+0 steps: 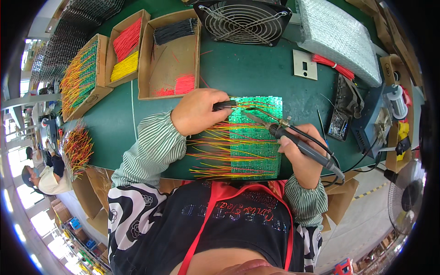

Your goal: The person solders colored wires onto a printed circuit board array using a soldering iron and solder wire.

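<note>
A green panel of small circuit boards (256, 137) lies on the green table in front of me, with several red and yellow wires (208, 153) fanning out from its left edge. My left hand (197, 111) rests at the panel's upper left corner and pinches a short black wire (224, 105) against it. My right hand (300, 158) grips a soldering iron (293, 136) by its black handle. The iron's metal tip points up-left over the panel's top rows, near the black wire.
Cardboard trays hold red and yellow wires (126, 50), black wires (174, 31) and wired boards (82, 75). A fan (243, 20) stands at the back. Bubble wrap (339, 39), a grey plate (305, 64) and a soldering stand (341, 114) sit right. Another person (46, 176) sits at far left.
</note>
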Demonstrator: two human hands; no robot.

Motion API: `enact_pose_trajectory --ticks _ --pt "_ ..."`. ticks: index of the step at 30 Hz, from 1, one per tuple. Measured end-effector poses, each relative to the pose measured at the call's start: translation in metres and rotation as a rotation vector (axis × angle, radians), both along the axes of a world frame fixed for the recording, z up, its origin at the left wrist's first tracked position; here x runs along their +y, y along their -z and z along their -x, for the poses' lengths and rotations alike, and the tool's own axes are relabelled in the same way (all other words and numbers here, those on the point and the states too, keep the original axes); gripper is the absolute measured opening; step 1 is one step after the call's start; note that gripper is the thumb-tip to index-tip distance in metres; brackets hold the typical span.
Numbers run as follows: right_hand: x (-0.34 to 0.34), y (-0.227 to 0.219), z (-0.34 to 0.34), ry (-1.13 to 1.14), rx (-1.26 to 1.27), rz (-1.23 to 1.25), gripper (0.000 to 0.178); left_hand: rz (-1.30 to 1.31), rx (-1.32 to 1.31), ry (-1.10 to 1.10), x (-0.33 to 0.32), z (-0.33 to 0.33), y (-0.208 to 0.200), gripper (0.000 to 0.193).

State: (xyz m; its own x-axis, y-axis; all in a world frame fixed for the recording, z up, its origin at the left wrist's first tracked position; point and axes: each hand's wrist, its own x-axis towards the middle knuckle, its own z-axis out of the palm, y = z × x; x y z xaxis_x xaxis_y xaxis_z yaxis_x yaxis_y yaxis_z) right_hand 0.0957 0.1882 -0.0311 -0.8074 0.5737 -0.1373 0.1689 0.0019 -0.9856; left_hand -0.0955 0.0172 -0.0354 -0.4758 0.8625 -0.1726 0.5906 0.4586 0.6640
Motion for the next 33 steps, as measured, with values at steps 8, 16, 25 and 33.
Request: enact_pose_trajectory --ticks 8,16,25,33 --pt "0.005 -0.007 -0.011 0.024 -0.026 0.017 0.016 -0.052 0.114 0.025 -0.008 0.002 -0.014 0.018" --pt "0.007 -0.007 -0.013 0.052 -0.034 0.079 0.016 -0.124 0.242 -0.028 0.004 -0.007 -0.026 0.015" --pt "0.008 -0.005 -0.009 0.04 -0.055 0.078 0.015 -0.003 0.159 0.068 0.022 -0.011 -0.005 0.019" --pt "0.009 0.003 -0.006 0.01 -0.055 0.013 0.015 -0.009 0.122 0.066 0.022 -0.009 -0.002 0.019"
